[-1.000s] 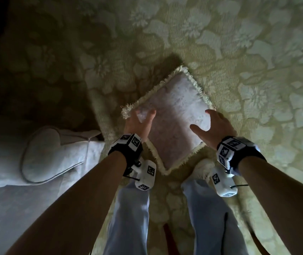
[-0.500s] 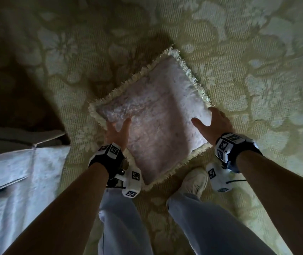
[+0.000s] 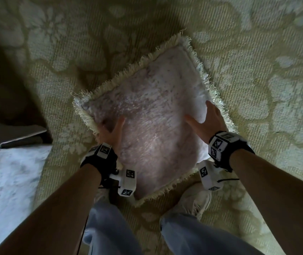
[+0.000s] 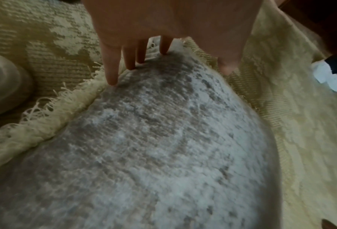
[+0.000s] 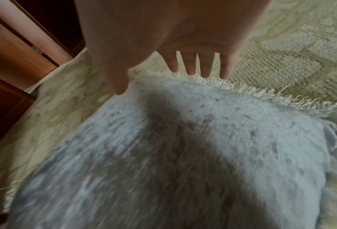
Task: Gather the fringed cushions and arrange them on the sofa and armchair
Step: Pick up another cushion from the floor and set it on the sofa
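A pale square fringed cushion (image 3: 156,116) lies corner-on in front of me over the patterned carpet (image 3: 257,70). My left hand (image 3: 110,133) is at its near-left edge, thumb on the top face. In the left wrist view the straight fingers (image 4: 113,77) touch the seam of the cushion (image 4: 144,147). My right hand (image 3: 207,120) is at the right edge, thumb on top. In the right wrist view its straight fingers (image 5: 206,68) reach past the fringe of the cushion (image 5: 183,139). I cannot tell whether the cushion is off the carpet.
Pale upholstered furniture (image 3: 8,181) fills the lower left of the head view. My legs and white shoes (image 3: 196,201) stand just behind the cushion's near corner. Dark wooden furniture (image 5: 17,54) borders the carpet in the right wrist view.
The cushion now looks much larger and closer in the head view. Both hands have stayed at its sides. The pale furniture has slid toward the left edge.
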